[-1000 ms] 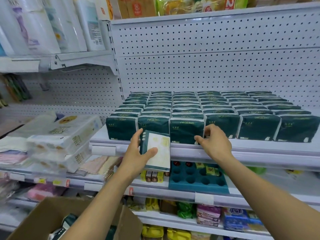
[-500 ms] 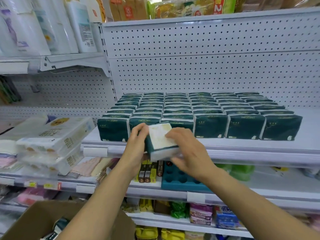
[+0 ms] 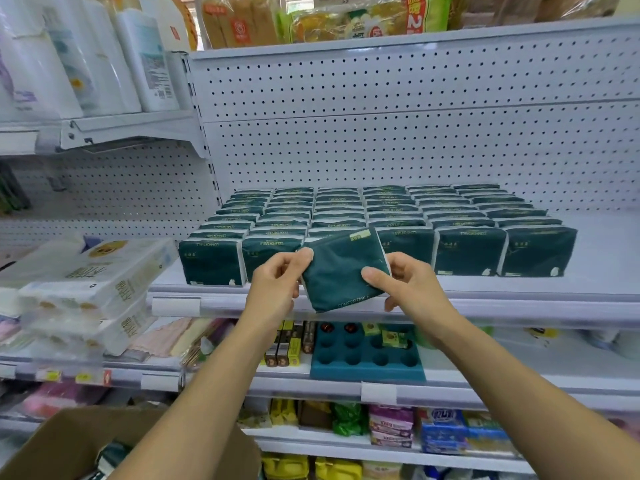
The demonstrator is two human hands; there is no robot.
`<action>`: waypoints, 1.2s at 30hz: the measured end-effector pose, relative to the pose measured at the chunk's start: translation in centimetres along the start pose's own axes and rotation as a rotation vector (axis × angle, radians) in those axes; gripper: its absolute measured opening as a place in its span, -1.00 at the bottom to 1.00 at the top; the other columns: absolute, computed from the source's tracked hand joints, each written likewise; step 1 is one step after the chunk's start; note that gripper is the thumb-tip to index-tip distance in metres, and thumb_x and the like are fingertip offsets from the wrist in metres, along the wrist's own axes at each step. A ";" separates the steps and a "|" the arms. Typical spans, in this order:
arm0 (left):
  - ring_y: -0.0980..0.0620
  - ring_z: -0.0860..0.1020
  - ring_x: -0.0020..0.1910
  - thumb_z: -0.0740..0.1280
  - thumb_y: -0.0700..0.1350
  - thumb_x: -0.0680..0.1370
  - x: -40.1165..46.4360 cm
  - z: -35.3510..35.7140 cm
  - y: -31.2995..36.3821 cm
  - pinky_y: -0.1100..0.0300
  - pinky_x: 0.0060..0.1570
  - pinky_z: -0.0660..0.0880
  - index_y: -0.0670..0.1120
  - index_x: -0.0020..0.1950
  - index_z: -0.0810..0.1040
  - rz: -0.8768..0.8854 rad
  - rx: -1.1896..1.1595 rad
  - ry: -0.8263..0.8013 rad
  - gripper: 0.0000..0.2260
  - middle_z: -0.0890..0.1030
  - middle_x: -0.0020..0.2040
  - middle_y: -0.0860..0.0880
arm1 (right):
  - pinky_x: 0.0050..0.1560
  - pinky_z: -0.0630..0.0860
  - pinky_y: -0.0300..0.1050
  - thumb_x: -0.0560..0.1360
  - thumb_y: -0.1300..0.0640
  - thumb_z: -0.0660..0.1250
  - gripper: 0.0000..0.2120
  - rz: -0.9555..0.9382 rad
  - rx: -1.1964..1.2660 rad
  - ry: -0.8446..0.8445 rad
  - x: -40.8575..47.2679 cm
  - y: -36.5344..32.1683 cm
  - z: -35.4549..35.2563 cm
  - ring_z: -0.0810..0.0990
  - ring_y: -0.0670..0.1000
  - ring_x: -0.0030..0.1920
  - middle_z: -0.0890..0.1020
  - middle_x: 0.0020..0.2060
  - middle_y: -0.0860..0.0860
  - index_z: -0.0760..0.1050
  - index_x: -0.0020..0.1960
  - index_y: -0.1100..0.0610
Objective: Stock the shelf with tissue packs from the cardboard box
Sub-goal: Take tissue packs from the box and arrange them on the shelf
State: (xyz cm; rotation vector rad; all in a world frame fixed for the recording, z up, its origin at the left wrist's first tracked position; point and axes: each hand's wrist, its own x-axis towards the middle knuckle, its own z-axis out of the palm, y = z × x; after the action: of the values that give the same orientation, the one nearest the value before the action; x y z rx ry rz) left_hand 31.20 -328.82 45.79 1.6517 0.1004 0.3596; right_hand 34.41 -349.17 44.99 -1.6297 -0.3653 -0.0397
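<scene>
A dark green tissue pack [image 3: 341, 271] is held tilted in front of the white shelf [image 3: 485, 303], its green face toward me. My left hand [image 3: 277, 284] pinches its left edge and my right hand [image 3: 403, 285] grips its right edge. Behind it, several rows of the same green packs [image 3: 398, 216] stand on the shelf; the third column's front slot is covered by the held pack. The cardboard box [image 3: 69, 441] sits at the bottom left, with a green pack [image 3: 110, 459] showing inside.
White paper roll packs [image 3: 93, 278] are stacked left of the shelf. A teal tray with round holes [image 3: 367, 358] lies on the shelf below, beside small boxes. Bare shelf surface lies right of the green packs. Bagged goods fill the top and bottom shelves.
The pack has been turned over from its pale label side to its green face and raised toward the front row. My right hand came off the shelf packs and took its right edge.
</scene>
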 end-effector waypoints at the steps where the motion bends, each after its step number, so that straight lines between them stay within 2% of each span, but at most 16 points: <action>1: 0.16 0.38 -0.39 0.33 0.14 0.56 0.0 0.4 0.0 0.34 -0.42 0.32 -0.05 -0.06 0.61 0.018 0.024 -0.023 -0.73 0.46 -0.39 0.13 | -0.34 0.45 -0.32 0.49 0.10 0.44 -0.86 0.000 -0.046 -0.005 -0.1 0.0 -0.7 0.60 -0.18 -0.24 0.70 -0.16 -0.05 0.59 0.03 0.10; 4: 0.22 0.43 -0.39 0.35 0.13 0.55 -0.1 1.8 0.2 0.38 -0.41 0.37 -0.07 -0.05 0.61 0.053 0.079 -0.093 -0.74 0.51 -0.39 0.18 | -0.32 0.43 -0.34 0.47 0.13 0.47 -0.81 0.019 -0.096 0.013 0.0 0.0 -3.0 0.58 -0.19 -0.26 0.70 -0.15 -0.04 0.59 0.06 0.09; 8: 0.06 0.59 -0.24 0.38 0.07 0.55 0.0 4.1 0.5 0.23 -0.35 0.50 -0.14 0.00 0.60 -0.013 -0.023 -0.177 -0.73 0.68 -0.15 -0.09 | -0.21 0.47 -0.14 0.33 0.13 0.56 -0.52 0.035 0.105 0.122 0.5 -0.3 -5.7 0.63 0.00 -0.13 0.71 -0.07 0.07 0.49 0.19 0.16; 10: -0.04 0.63 -0.20 0.36 0.06 0.56 0.2 5.2 0.7 0.20 -0.33 0.54 -0.18 0.02 0.59 -0.093 -0.134 -0.179 -0.71 0.69 -0.09 -0.19 | -0.18 0.43 -0.12 0.31 0.06 0.57 -0.50 0.048 0.214 0.148 0.8 -0.4 -6.5 0.59 0.02 -0.14 0.68 -0.11 0.06 0.50 0.18 0.15; 12: -0.07 0.65 -0.20 0.35 0.06 0.57 0.6 5.8 1.0 0.19 -0.29 0.58 -0.21 0.04 0.57 -0.143 -0.210 -0.155 -0.69 0.68 -0.11 -0.21 | -0.19 0.42 -0.10 0.40 -0.13 0.42 -0.58 0.086 0.266 0.145 0.8 -0.5 -6.8 0.57 0.03 -0.14 0.66 -0.14 0.06 0.54 0.11 0.13; 15: -0.09 0.68 -0.16 0.34 0.03 0.58 1.1 6.3 1.2 0.16 -0.20 0.62 -0.25 0.10 0.55 -0.178 -0.325 -0.155 -0.67 0.67 -0.08 -0.19 | -0.12 0.49 -0.04 0.38 -0.26 0.28 -0.42 0.157 0.289 0.110 0.6 -0.6 -6.9 0.63 0.03 -0.10 0.70 -0.05 0.10 0.54 0.19 0.15; 17: -0.13 0.69 -0.09 0.34 0.00 0.59 1.0 6.6 1.3 0.14 -0.15 0.64 -0.25 0.09 0.52 -0.190 -0.365 -0.187 -0.69 0.67 -0.06 -0.20 | -0.07 0.56 0.00 0.41 -0.17 0.35 -0.48 0.177 0.227 0.070 0.3 -0.5 -6.3 0.66 0.05 -0.01 0.70 0.01 0.12 0.53 0.21 0.17; 19: -0.14 0.69 -0.06 0.35 0.01 0.58 0.7 6.9 1.2 0.12 -0.15 0.64 -0.22 0.05 0.49 -0.193 -0.337 -0.249 -0.72 0.67 -0.02 -0.22 | -0.13 0.61 -0.03 0.48 0.02 0.41 -0.66 0.169 0.174 0.070 0.1 -0.4 -5.4 0.68 0.07 -0.01 0.70 -0.01 0.12 0.54 0.16 0.21; 21: -0.07 0.68 -0.09 0.36 0.05 0.56 0.6 7.0 1.1 0.12 -0.20 0.61 -0.17 0.08 0.50 -0.148 -0.196 -0.262 -0.70 0.65 0.02 -0.18 | -0.32 0.61 -0.06 0.52 0.20 0.41 -0.82 0.124 0.177 0.155 0.4 -0.9 -5.2 0.69 0.07 -0.11 0.71 -0.10 0.10 0.52 0.08 0.24; 23: 0.03 0.61 -0.06 0.33 0.09 0.57 1.2 6.3 0.4 0.20 -0.16 0.53 -0.07 0.13 0.50 0.027 0.097 -0.157 -0.74 0.60 0.05 -0.05 | -0.35 0.62 -0.05 0.52 0.24 0.39 -0.87 0.033 0.091 0.271 1.0 -1.8 -6.3 0.68 0.07 -0.15 0.71 -0.15 0.07 0.52 0.05 0.20; 25: 0.08 0.49 0.11 0.31 0.10 0.58 2.3 4.9 -0.7 0.20 0.07 0.42 0.01 0.21 0.47 0.281 0.500 0.030 -0.74 0.52 0.13 0.09 | -0.20 0.63 -0.02 0.53 0.21 0.39 -0.88 -0.125 -0.191 0.356 1.7 -2.5 -8.1 0.66 0.05 -0.11 0.69 -0.13 0.04 0.54 0.06 0.12; 27: 0.07 0.37 0.32 0.32 0.08 0.58 3.5 3.5 -1.7 0.07 0.34 0.24 0.04 0.37 0.39 0.495 0.813 0.155 -0.61 0.45 0.30 0.10 | -0.07 0.54 -0.07 0.52 0.19 0.38 -0.87 -0.298 -0.552 0.334 2.5 -2.7 -9.8 0.58 -0.01 -0.07 0.63 -0.11 -0.04 0.56 0.06 0.08; 29: 0.03 0.20 0.50 0.33 0.10 0.57 4.8 2.9 -2.3 -0.04 0.51 0.00 0.05 0.52 0.25 0.579 1.030 0.105 -0.45 0.31 0.50 0.06 | -0.09 0.45 -0.07 0.52 0.20 0.36 -0.89 -0.399 -0.823 0.240 3.4 -2.4 -10.6 0.50 -0.03 -0.08 0.57 -0.14 -0.08 0.53 0.01 0.03; 31: 0.03 -0.03 0.59 0.30 0.17 0.57 5.9 3.0 -2.6 -0.09 0.53 -0.23 0.07 0.60 0.05 0.575 1.252 -0.001 -0.31 0.09 0.60 0.07 | -0.14 0.44 -0.04 0.53 0.19 0.34 -0.88 -0.428 -1.011 0.142 4.3 -1.8 -10.4 0.48 0.02 -0.06 0.53 -0.15 -0.08 0.49 -0.04 -0.03; 33: 0.02 -0.15 0.59 0.28 0.21 0.56 6.9 3.3 -2.8 -0.12 0.50 -0.31 0.08 0.61 -0.08 0.572 1.386 -0.074 -0.24 -0.04 0.62 0.07 | -0.09 0.47 0.03 0.55 0.15 0.31 -0.90 -0.398 -1.138 0.079 5.2 -0.8 -9.7 0.45 0.06 0.06 0.54 -0.08 -0.06 0.50 0.02 -0.02; 36: 0.03 -0.15 0.59 0.29 0.21 0.56 7.8 3.6 -3.2 -0.09 0.50 -0.31 0.09 0.61 -0.09 0.570 1.423 -0.103 -0.23 -0.04 0.62 0.06 | 0.04 0.49 0.07 0.58 0.13 0.30 -0.76 -0.318 -1.220 0.029 6.0 0.6 -8.3 0.37 0.07 0.20 0.52 0.11 0.01 0.52 0.24 0.05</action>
State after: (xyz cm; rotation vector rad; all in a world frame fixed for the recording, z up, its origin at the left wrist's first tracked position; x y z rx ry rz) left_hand 40.07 -329.76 43.70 3.1146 -0.2715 0.7141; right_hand 41.82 -356.05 46.69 -2.7402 -0.6378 -0.6280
